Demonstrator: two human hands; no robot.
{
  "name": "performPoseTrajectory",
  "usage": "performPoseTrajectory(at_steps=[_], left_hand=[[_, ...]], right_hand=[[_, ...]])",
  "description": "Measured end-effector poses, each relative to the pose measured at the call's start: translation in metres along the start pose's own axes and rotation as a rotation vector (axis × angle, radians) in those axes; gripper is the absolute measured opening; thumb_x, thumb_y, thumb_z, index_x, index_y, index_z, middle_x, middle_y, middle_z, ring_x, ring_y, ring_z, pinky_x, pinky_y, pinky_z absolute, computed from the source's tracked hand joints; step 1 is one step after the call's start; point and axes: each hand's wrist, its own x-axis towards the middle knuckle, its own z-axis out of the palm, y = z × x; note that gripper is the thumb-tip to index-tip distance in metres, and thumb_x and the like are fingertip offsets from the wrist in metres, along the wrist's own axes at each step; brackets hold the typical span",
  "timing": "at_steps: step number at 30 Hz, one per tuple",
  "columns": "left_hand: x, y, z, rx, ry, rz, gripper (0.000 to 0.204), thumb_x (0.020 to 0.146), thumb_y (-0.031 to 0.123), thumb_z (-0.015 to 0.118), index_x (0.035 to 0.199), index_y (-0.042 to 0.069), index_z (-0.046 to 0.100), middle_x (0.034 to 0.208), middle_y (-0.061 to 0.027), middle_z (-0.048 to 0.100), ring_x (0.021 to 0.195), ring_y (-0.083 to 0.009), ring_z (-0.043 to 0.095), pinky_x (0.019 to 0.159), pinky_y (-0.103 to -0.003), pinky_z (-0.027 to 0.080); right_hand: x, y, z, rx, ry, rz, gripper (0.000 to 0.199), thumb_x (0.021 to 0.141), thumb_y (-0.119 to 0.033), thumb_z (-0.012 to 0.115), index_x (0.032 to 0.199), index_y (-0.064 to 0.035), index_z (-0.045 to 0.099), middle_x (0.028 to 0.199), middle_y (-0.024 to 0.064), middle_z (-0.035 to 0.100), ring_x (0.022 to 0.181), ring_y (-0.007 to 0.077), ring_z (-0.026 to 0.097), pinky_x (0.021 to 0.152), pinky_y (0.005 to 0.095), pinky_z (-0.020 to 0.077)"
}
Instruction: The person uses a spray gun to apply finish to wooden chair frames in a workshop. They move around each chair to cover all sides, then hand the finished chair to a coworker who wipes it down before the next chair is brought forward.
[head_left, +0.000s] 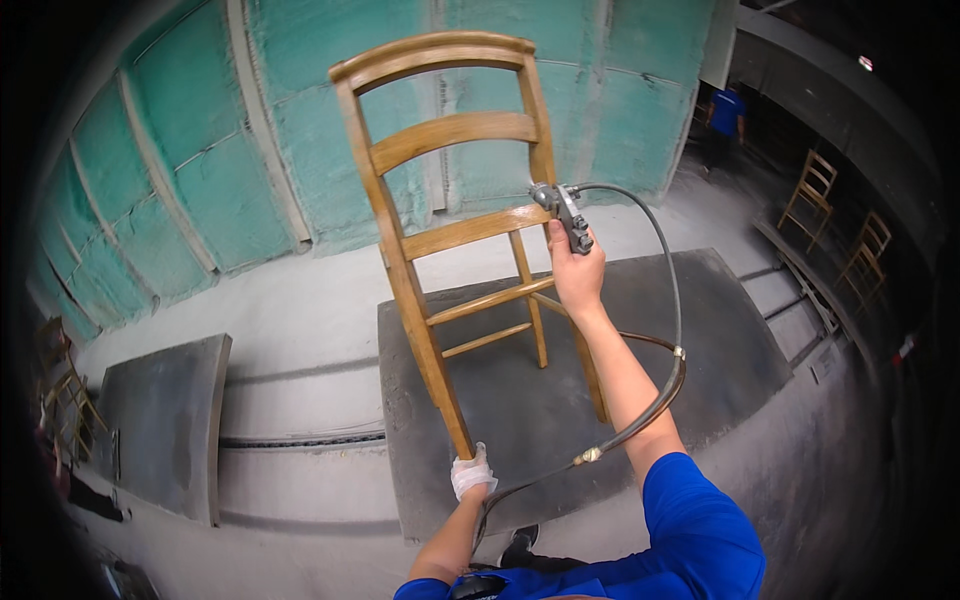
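A brown wooden chair (470,231) with a slatted back fills the middle of the head view, above a dark flat platform (705,335). My left hand (473,474), in a thin whitish glove, is closed around the lower end of the chair's nearest leg. My bare right hand (578,278) grips a metal spray gun (571,222) beside the right end of the lower back rail. The gun's nozzle end points left, close to the right back post. From the gun a grey hose (668,245) loops right and down past my right forearm. No spray can be made out.
A teal panelled wall (330,140) with pale uprights stands behind. At left is another dark platform (165,420), with a chain track (300,442) between the two. More wooden chairs (810,195) stand at far right, others at far left. A person in blue (725,112) is at back right.
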Motion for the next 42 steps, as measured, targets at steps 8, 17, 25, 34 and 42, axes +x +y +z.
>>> performPoseTrajectory(at_steps=[8, 17, 25, 34, 42], left_hand=[[0.016, -0.018, 0.001, 0.207, -0.053, -0.102, 0.061, 0.086, 0.056, 0.069, 0.104, -0.003, 0.071, 0.095, -0.0215, 0.074, 0.095, -0.0372, 0.071, 0.084, -0.044, 0.053], [-0.027, 0.028, -0.02, 0.372, -0.099, -0.063, 0.063, 0.085, 0.061, 0.068, 0.109, 0.003, 0.071, 0.103, -0.0196, 0.074, 0.102, -0.0371, 0.069, 0.087, -0.044, 0.052], [-0.024, 0.028, -0.016, 0.274, -0.151, -0.065, 0.056, 0.085, 0.055, 0.072, 0.108, 0.004, 0.07, 0.099, -0.019, 0.074, 0.099, -0.0353, 0.07, 0.086, -0.043, 0.053], [0.01, -0.025, -0.008, 0.314, -0.256, 0.039, 0.049, 0.084, 0.044, 0.077, 0.109, 0.004, 0.064, 0.09, -0.015, 0.074, 0.085, -0.0326, 0.071, 0.079, -0.04, 0.055], [0.042, -0.085, -0.001, -0.051, -0.506, 0.018, 0.031, 0.088, 0.03, 0.073, 0.102, 0.004, 0.063, 0.082, -0.0052, 0.068, 0.074, -0.0219, 0.061, 0.071, -0.038, 0.05]], right_hand=[[0.039, -0.011, -0.04, -0.003, 0.234, -0.021, 0.036, 0.099, -0.038, 0.065, 0.087, -0.0044, 0.063, 0.071, -0.0021, 0.061, 0.066, 0.0074, 0.053, 0.062, 0.0267, 0.0433], [0.019, -0.081, 0.029, 0.175, -0.002, -0.182, 0.037, 0.097, -0.039, 0.069, 0.089, -0.0031, 0.062, 0.068, -0.0016, 0.059, 0.063, 0.0076, 0.052, 0.059, 0.0278, 0.0441], [0.005, -0.13, 0.043, 0.174, -0.079, -0.232, 0.033, 0.099, -0.034, 0.067, 0.09, -0.0022, 0.063, 0.07, -0.0017, 0.06, 0.066, 0.0067, 0.052, 0.062, 0.0262, 0.0433], [0.06, -0.12, -0.002, 0.078, 0.313, 0.116, 0.042, 0.102, -0.044, 0.058, 0.083, -0.0068, 0.056, 0.068, 0.0012, 0.058, 0.04, 0.0061, 0.04, 0.036, 0.0248, 0.0297], [-0.141, -0.055, -0.087, -0.207, 0.339, 0.593, 0.037, 0.102, -0.042, 0.058, 0.092, -0.0058, 0.058, 0.068, 0.0009, 0.059, 0.042, 0.0058, 0.041, 0.038, 0.0246, 0.031]])
